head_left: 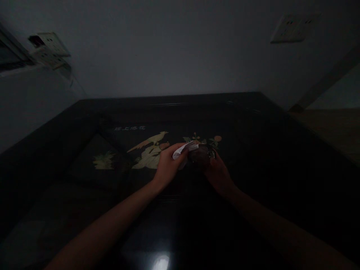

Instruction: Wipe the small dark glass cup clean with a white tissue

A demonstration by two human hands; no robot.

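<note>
In the dim head view, my left hand (169, 160) is closed on a crumpled white tissue (181, 151). Its thumb and fingers press the tissue against the left side of a dark, rounded, shiny object (199, 153), whose kind I cannot make out in the poor light. From the other side, my right hand (219, 170) grips that object, with its fingers partly lost in shadow. Both hands are over the middle of a glossy black tabletop (247, 131) inlaid with a pale bird, rocks and flowers.
Wall sockets (53, 44) are on the left, with something plugged in and a cord hanging down. More sockets (294, 28) sit on the wall at upper right. The table's far edge lies along the grey wall (168, 56). Wooden flooring (332, 127) shows at right.
</note>
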